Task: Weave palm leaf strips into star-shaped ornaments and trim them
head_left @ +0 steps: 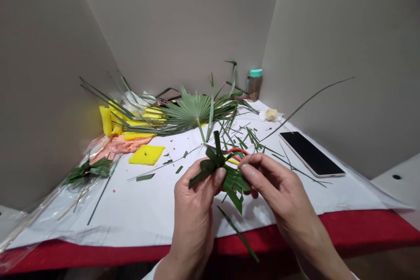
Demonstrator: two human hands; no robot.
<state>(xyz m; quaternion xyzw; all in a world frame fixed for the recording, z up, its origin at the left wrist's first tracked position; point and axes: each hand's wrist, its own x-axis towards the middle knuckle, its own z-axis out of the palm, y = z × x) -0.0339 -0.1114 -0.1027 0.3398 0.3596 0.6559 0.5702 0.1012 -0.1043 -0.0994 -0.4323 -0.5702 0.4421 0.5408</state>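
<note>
My left hand (pixel 196 210) and my right hand (pixel 277 188) both pinch a folded, woven bundle of green palm-leaf strips (pixel 226 174) between fingers and thumbs. Loose ends stick out from the bundle, and one long strip (pixel 238 234) hangs down past it toward the red cloth. Just behind the bundle, partly hidden by it, lie red-handled scissors (pixel 238 152). Cut leaf strips and scraps (pixel 243 138) are scattered over the white paper sheet (pixel 98 223) beyond my hands.
A fan palm leaf (pixel 190 111) lies at the back, with yellow mesh pads (pixel 146 154) and pink mesh nearby. A black smartphone (pixel 310 154) lies to the right. A jar with a teal lid (pixel 254 85) stands in the far corner. Grey walls surround the red-edged table.
</note>
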